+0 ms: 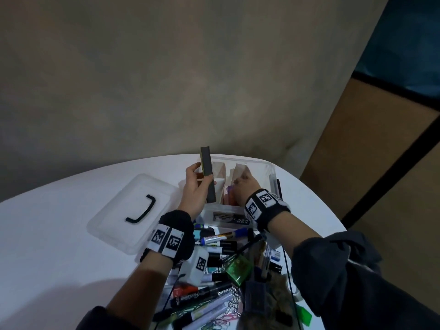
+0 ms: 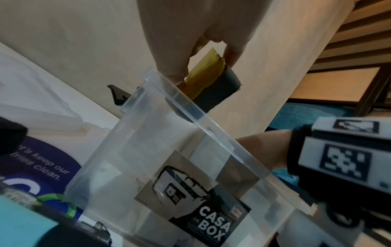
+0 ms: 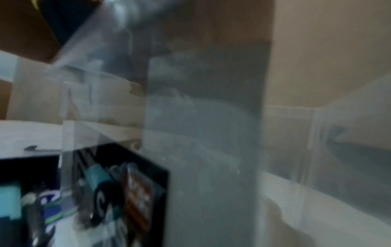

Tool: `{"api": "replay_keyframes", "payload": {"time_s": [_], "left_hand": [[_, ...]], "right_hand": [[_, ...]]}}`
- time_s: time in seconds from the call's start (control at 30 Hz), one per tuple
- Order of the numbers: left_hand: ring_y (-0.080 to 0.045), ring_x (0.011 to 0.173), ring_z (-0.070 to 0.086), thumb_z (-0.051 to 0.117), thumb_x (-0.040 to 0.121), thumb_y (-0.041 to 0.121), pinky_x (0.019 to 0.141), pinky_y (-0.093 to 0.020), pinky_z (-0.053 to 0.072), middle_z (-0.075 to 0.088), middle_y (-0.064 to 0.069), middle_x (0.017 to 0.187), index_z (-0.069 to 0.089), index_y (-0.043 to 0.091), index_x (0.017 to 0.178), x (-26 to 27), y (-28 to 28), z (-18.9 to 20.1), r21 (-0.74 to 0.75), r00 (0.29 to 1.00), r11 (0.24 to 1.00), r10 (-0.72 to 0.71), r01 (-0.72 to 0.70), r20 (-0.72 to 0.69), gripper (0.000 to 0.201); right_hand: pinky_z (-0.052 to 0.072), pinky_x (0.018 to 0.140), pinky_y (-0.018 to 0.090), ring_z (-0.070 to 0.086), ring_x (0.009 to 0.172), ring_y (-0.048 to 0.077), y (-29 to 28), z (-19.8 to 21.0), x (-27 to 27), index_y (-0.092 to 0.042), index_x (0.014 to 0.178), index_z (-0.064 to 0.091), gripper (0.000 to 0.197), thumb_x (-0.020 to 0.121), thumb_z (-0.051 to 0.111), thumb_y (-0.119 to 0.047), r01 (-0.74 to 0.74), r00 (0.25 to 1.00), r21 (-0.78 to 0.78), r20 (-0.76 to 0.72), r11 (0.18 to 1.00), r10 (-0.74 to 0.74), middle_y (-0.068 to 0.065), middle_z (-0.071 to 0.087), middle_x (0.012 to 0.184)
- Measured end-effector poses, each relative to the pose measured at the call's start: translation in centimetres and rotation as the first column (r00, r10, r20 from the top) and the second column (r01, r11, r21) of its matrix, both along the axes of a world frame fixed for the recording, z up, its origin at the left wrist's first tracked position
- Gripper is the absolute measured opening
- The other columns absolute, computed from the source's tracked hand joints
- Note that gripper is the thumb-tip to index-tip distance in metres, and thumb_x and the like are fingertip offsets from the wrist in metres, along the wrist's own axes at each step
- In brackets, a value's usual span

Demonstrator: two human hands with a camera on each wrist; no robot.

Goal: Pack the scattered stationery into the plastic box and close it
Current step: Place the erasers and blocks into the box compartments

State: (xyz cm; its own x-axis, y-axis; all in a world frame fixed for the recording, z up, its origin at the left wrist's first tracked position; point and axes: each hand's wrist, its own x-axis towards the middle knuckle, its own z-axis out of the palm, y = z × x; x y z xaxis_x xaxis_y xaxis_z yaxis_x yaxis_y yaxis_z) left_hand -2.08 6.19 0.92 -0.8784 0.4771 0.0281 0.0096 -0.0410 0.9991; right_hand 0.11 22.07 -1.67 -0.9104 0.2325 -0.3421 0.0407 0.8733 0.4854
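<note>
**A:** Which step is in hand here?

**B:** Packing, I'd judge, and well short of done. Near the centre of the head view the left hand (image 1: 194,190) is clamped on a dark slab with a yellow layer (image 1: 207,173), probably a board eraser, held upright over the left edge of the plastic box (image 1: 266,166). The left wrist view shows the thumb and fingers (image 2: 173,66) pinching it just above the clear rim.

**A:** And the other hand?

**B:** The right hand (image 1: 242,186) is down inside the box, among what look like paper packets and something pink. Its fingers are hidden behind the knuckles, and the right wrist view is only blur through clear plastic, so I cannot tell whether it grips anything or merely pushes things aside.

**A:** Where does everything else stand?

**B:** The box sits at the far edge of the white table (image 1: 59,234), just right of centre in the frame. Its lid (image 1: 133,213), with the black handle up, lies flat on the table to the left, apart from the box. A heap of markers (image 1: 214,241), pens and paper clips covers the bottom centre of the frame, near the wrists.

**A:** So what does the next move call for?

**B:** Likely lowering the slab into a free gap on the left side without snagging the rim; the right hand may need to make room. Then the heap has to follow before the lid can go on.
</note>
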Motion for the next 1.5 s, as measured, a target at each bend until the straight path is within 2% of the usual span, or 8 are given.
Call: {"api": "replay_keyframes", "payload": {"time_s": [0.17,0.37,0.5,0.6,0.8,0.9,1.3,1.5], "left_hand": [[-0.012,0.095,0.060,0.055,0.094,0.020,0.068,-0.010,0.052,0.053,-0.007,0.113,0.028,0.016,0.136,-0.1,0.6,-0.1,-0.013,0.998,1.000,0.009,-0.010,-0.059,0.050],[-0.007,0.096,0.058,0.062,0.088,0.033,0.077,-0.020,0.050,0.054,0.003,0.108,0.038,0.018,0.129,1.3,2.5,0.6,-0.106,0.986,0.994,-0.007,-0.011,-0.165,0.049],[0.000,0.097,0.054,0.039,0.101,0.021,0.080,-0.003,0.041,0.054,0.009,0.104,0.047,0.010,0.128,1.8,1.9,1.5,-0.164,0.959,0.986,-0.074,0.029,-0.275,0.030],[-0.019,0.099,0.059,0.045,0.096,0.015,0.084,-0.026,0.047,0.060,-0.005,0.107,0.062,0.009,0.109,0.6,-1.8,1.5,-0.299,0.831,0.913,0.073,-0.279,-0.551,0.022],[-0.034,0.101,0.062,0.057,0.089,0.030,0.077,-0.035,0.046,0.064,-0.015,0.113,0.060,0.005,0.110,-0.5,-6.5,0.3,-0.951,0.922,0.087,-0.236,-0.295,-0.308,0.032],[-0.029,0.092,0.062,0.060,0.086,0.032,0.074,-0.033,0.045,0.065,-0.012,0.110,0.060,0.005,0.109,-1.1,-7.1,-1.6,-0.984,0.938,-0.051,-0.315,-0.169,-0.145,0.036],[-0.022,0.079,0.055,0.069,0.077,0.040,0.069,-0.029,0.044,0.056,-0.004,0.088,0.058,0.009,0.108,-1.8,-8.2,-1.2,-0.997,0.955,0.003,-0.287,-0.075,-0.073,0.046],[-0.030,0.081,0.054,0.055,0.089,0.042,0.071,-0.033,0.039,0.056,-0.014,0.090,0.057,0.002,0.107,-1.2,-8.5,4.5,-0.889,0.923,0.292,-0.045,-0.353,-0.382,0.044]], "right_hand": [[0.031,0.111,0.050,0.053,0.123,0.028,0.4,1.4,0.8,-0.022,0.120,0.065,0.032,0.094,0.047,-0.027,0.002,0.985,-0.383,-0.161,0.924,-0.068,0.006,0.063,0.124],[0.054,0.051,0.029,0.064,0.054,0.014,0.1,6.4,4.1,-0.004,0.099,0.068,0.042,0.096,0.049,-0.041,-0.289,0.612,-0.947,-0.072,-0.138,-0.787,0.009,0.065,0.072],[0.059,0.058,0.043,0.068,0.058,0.023,0.4,7.7,3.9,-0.004,0.075,0.064,0.027,0.085,0.065,-0.029,-0.185,0.616,-0.963,-0.268,0.194,-0.741,0.014,0.068,0.073],[0.058,0.069,0.041,0.068,0.077,0.032,1.1,7.8,3.7,-0.004,0.078,0.066,0.027,0.080,0.062,-0.031,-0.077,0.509,-0.889,-0.423,0.451,-0.749,0.016,0.071,0.083],[0.048,0.078,0.037,0.060,0.103,0.038,-0.9,5.7,2.6,-0.002,0.101,0.063,0.023,0.091,0.052,-0.019,0.160,0.631,-0.695,-0.474,0.701,-0.614,0.020,0.063,0.112],[0.048,0.088,0.038,0.057,0.112,0.036,-2.1,4.7,1.3,-0.002,0.115,0.060,0.028,0.091,0.046,-0.010,0.211,0.743,-0.632,-0.392,0.745,-0.543,0.019,0.057,0.124],[0.049,0.091,0.036,0.058,0.117,0.032,-3.7,3.1,0.9,0.004,0.120,0.057,0.032,0.098,0.035,-0.001,0.343,0.854,-0.501,-0.185,0.794,-0.486,0.018,0.058,0.128],[0.051,0.089,0.038,0.061,0.106,0.034,-2.5,4.7,1.9,0.000,0.108,0.063,0.022,0.093,0.048,-0.005,0.191,0.777,-0.630,-0.371,0.752,-0.508,0.018,0.062,0.117]]}}
